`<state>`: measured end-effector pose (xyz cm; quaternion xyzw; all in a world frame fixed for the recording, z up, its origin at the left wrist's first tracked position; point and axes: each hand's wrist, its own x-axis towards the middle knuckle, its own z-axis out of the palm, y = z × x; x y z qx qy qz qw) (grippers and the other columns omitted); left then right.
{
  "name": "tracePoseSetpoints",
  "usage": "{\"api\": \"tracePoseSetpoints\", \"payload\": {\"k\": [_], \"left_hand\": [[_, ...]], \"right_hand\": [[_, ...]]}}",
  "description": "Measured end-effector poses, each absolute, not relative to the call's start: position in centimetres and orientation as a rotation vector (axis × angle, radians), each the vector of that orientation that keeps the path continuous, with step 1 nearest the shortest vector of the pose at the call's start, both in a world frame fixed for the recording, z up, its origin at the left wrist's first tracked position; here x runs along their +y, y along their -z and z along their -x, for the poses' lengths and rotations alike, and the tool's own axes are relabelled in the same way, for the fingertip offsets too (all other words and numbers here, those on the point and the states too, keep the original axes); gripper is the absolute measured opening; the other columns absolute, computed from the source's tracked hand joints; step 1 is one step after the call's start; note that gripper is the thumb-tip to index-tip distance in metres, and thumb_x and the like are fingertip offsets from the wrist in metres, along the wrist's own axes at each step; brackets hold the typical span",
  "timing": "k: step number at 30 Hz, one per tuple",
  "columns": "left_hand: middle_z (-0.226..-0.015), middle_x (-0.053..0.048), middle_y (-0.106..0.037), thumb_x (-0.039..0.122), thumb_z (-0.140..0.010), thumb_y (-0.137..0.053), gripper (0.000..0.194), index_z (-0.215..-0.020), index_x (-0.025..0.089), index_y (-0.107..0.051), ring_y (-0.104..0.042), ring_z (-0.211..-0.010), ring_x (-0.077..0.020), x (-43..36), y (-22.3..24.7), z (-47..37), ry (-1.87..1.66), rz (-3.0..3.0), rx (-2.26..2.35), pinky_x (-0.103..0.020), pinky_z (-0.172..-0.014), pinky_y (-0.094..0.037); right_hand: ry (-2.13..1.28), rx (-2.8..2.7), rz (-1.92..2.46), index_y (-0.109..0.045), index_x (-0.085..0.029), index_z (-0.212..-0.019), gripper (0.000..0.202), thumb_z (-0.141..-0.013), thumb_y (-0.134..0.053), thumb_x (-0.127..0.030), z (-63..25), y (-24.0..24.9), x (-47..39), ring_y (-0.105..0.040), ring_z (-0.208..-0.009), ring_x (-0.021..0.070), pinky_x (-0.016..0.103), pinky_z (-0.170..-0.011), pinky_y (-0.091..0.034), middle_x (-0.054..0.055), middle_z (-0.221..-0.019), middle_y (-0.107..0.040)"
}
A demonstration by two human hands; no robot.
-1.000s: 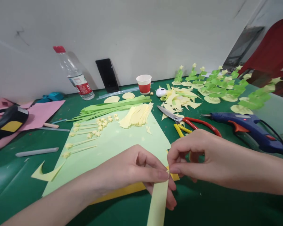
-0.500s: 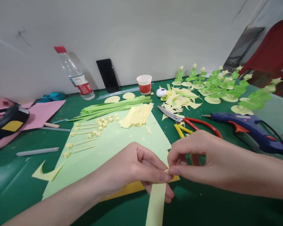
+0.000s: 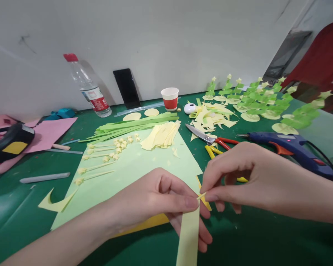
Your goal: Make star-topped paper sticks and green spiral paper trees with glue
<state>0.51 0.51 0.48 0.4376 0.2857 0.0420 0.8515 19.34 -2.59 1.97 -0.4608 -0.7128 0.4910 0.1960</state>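
Note:
A pale yellow paper strip hangs down from my left hand, pinched between thumb and fingers at its upper end. That end is rolled thin and sticks out to the right. My right hand has thumb and forefinger closed on the tip of the rolled end. Beneath my left hand lies a light green sheet over an orange sheet. On the green sheet are small paper stars on thin stems and a pile of pale yellow strips.
Red-handled scissors, yellow-handled pliers and a blue glue gun lie on the right. Behind stand a bottle, a phone, a paper cup and green paper plants. Pink paper lies left.
My right hand has moved slightly up and right, and more of the rolled end shows between the hands. The hanging strip has shifted a little to the right.

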Motion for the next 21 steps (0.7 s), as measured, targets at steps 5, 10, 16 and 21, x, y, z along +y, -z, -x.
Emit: {"api": "tracePoseSetpoints", "payload": {"k": [5, 10, 16, 21], "left_hand": [[-0.065, -0.002, -0.071, 0.022, -0.071, -0.068, 0.01, -0.069, 0.012, -0.071, -0.065, -0.059, -0.0117, 0.48, -0.14, -0.46, -0.123, -0.928, 0.676, -0.022, -0.065, -0.048], [-0.065, 0.0, -0.071, 0.02, -0.071, -0.068, 0.006, -0.07, 0.015, -0.072, -0.066, -0.059, -0.0109, 0.31, -0.14, -0.6, -0.111, -0.982, 0.698, -0.019, -0.061, -0.046], [-0.066, -0.002, -0.072, 0.019, -0.081, -0.058, 0.016, -0.074, 0.014, -0.071, -0.068, -0.062, -0.0114, 0.39, -0.41, -0.52, -0.113, -0.984, 0.627, -0.016, -0.061, -0.048], [-0.07, -0.003, -0.072, 0.02, -0.081, -0.057, 0.017, -0.074, 0.012, -0.07, -0.068, -0.063, -0.012, 0.22, -0.33, -0.47, -0.112, -0.923, 0.634, -0.022, -0.067, -0.051]], "right_hand": [[-1.255, -2.11, 1.304, -0.068, -0.017, -0.067, 0.011, -0.075, -0.061, -0.023, -19.29, -1.82, -2.28, -0.051, -0.049, 0.0067, 0.014, -0.043, -0.036, -0.003, -0.056, -0.061], [-1.261, -2.217, 1.334, -0.068, -0.016, -0.066, 0.027, -0.083, -0.049, -0.028, -19.45, -1.68, -2.48, -0.046, -0.041, 0.006, 0.016, -0.037, -0.031, -0.002, -0.049, -0.056], [-1.219, -2.103, 1.289, -0.067, -0.017, -0.06, 0.021, -0.077, -0.056, -0.022, -19.61, -1.93, -2.77, -0.051, -0.046, 0.0072, 0.015, -0.041, -0.037, -0.002, -0.052, -0.06], [-1.11, -2.052, 1.235, -0.068, -0.018, -0.063, 0.012, -0.073, -0.061, -0.018, -19.59, -1.91, -2.49, -0.05, -0.046, 0.0048, 0.013, -0.042, -0.036, -0.005, -0.054, -0.062]]}}
